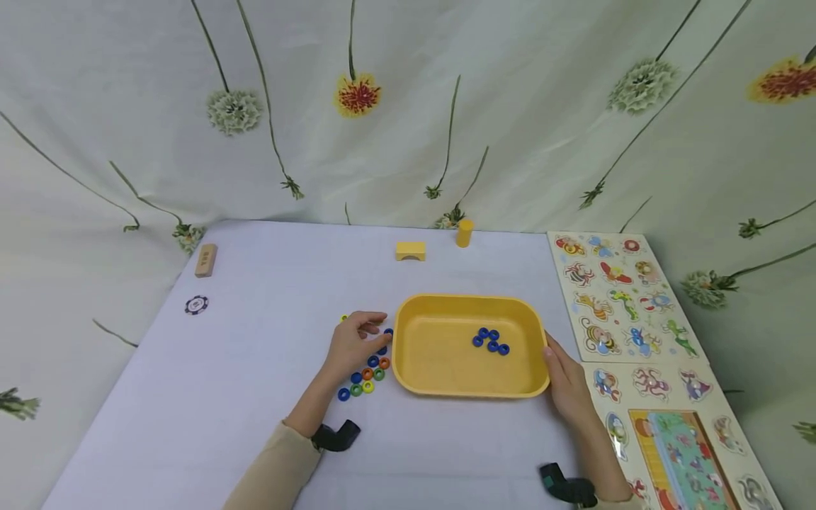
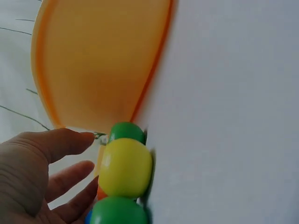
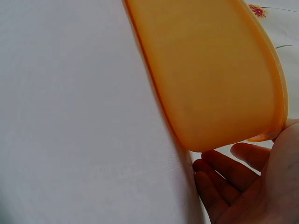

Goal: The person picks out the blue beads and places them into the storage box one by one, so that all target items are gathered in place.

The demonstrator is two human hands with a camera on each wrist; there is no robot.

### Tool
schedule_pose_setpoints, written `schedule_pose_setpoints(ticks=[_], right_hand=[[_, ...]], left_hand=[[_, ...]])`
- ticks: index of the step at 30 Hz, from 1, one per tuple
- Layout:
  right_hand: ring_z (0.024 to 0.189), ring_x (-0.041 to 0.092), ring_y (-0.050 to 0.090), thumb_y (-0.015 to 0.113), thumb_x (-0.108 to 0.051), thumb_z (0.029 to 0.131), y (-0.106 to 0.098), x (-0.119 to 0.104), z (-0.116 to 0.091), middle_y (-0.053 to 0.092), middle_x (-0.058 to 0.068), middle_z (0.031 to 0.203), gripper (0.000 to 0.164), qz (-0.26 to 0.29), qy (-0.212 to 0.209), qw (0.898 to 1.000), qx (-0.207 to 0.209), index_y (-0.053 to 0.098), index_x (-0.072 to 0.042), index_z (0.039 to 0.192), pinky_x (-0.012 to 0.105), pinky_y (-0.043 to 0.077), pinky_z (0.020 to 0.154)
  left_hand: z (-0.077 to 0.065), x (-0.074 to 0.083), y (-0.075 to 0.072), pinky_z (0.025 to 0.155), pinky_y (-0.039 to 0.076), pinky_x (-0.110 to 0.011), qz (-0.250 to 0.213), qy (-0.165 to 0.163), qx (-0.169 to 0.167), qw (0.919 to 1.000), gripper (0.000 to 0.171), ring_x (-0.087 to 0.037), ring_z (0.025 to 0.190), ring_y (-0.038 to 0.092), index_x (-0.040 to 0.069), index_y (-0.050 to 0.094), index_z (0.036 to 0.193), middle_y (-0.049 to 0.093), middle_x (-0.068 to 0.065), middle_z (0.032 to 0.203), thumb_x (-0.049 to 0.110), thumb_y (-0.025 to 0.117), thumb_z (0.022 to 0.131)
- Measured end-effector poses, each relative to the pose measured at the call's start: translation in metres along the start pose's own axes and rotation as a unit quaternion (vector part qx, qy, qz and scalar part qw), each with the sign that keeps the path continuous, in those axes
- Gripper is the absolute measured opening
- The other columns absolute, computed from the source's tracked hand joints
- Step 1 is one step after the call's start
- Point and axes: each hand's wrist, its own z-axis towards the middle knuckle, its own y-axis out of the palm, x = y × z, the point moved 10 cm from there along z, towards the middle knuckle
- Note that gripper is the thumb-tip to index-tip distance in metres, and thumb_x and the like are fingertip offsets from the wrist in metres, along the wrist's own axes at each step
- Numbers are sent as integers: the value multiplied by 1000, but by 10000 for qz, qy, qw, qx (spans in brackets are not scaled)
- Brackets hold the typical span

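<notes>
A yellow tray (image 1: pixel 414 379) lies on the table, with several blue beads (image 1: pixel 493 346) inside, right of its middle. My right hand (image 1: pixel 567 379) holds the tray's right end; its thumb reaches the rim, and its other fingers are by the outer wall in the right wrist view. Left of the tray is a cluster of loose beads in blue, orange, green and yellow, among them a yellow bead (image 2: pixel 126 167) and a green bead (image 2: pixel 119 212). My left hand (image 1: pixel 353 346) is over that cluster by the tray's left wall. Its thumb and fingers are parted, with no bead visible between them.
Two sticker sheets (image 1: pixel 567 340) lie along the table's right side. At the back stand a yellow arched block (image 1: pixel 410 251) and a yellow cylinder (image 1: pixel 465 233). A wooden block (image 1: pixel 206 261) and a black-and-white chip (image 1: pixel 196 305) are at the far left.
</notes>
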Motion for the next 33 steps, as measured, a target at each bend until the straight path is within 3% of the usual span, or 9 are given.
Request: schedule_pose_setpoints(ticks=[7, 13, 16, 19, 22, 24, 27, 29, 33], right_hand=[[129, 23, 32, 26, -41, 95, 0, 1, -1, 39, 4, 138, 47, -4, -14, 10000, 31, 34, -20, 137, 45, 28, 102], [128, 24, 33, 27, -40, 95, 0, 1, -1, 39, 4, 137, 47, -39, -25, 10000, 63, 35, -18, 136, 45, 28, 102], [128, 23, 33, 27, -41, 95, 0, 0, -1, 39, 4, 137, 47, -11, -22, 10000, 72, 35, -19, 136, 44, 28, 102], [129, 23, 33, 27, -41, 95, 1, 1, -1, 39, 4, 138, 47, 29, -1, 10000, 36, 35, -19, 136, 44, 28, 102], [129, 23, 33, 27, -40, 95, 1, 1, -1, 39, 4, 138, 48, 49, 35, 10000, 10, 35, -18, 136, 44, 28, 102], [129, 24, 32, 27, -40, 95, 0, 1, -1, 39, 5, 138, 48, 24, 50, 10000, 11, 35, -18, 137, 44, 27, 102], [129, 24, 32, 27, -41, 95, -1, 0, -1, 39, 5, 138, 48, 7, 39, 10000, 15, 35, -18, 137, 44, 27, 102], [129, 24, 33, 27, -40, 95, -1, -1, -1, 39, 5, 138, 48, 5, 10, 10000, 3, 35, -17, 137, 43, 27, 102], [128, 24, 33, 27, -40, 95, -1, -3, -1, 39, 6, 137, 48, -3, -29, 10000, -29, 35, -16, 137, 44, 28, 102]], left_hand=[[2, -2, 6, 68, 44, -28, 787, -82, 230, 9966, 33, -10, 79, 53, 19, 63, 104, 61, 5, 94, 28, 70, 74], [4, -1, 7, 59, 41, -23, 957, -237, 260, 9948, 24, -9, 69, 52, 17, 66, 96, 59, 3, 86, 26, 70, 73], [4, -1, 4, 60, 44, -22, 583, -290, 325, 9973, 22, -10, 69, 53, 16, 67, 94, 59, 2, 84, 23, 70, 74], [3, 9, -7, 61, 47, -20, -39, -95, 606, 9981, 22, -11, 71, 55, 12, 66, 95, 60, 0, 83, 18, 69, 74], [2, 32, -16, 62, 49, -18, -533, 338, 833, 9945, 22, -11, 72, 56, 10, 65, 96, 60, -1, 83, 15, 69, 74], [1, 55, -14, 64, 50, -19, -787, 682, 790, 9914, 23, -12, 73, 57, 8, 65, 96, 61, -2, 85, 12, 69, 74], [3, 87, 2, 63, 50, -19, -929, 1048, 429, 9892, 22, -10, 71, 57, 8, 64, 96, 60, -1, 85, 11, 69, 74], [5, 105, 22, 62, 49, -18, -770, 1207, 52, 9897, 21, -8, 69, 56, 8, 65, 94, 61, 0, 84, 11, 69, 74], [16, 117, 70, 59, 47, -15, -157, 1127, -825, 9901, 19, -4, 66, 55, 10, 66, 92, 62, 3, 81, 12, 69, 73]])
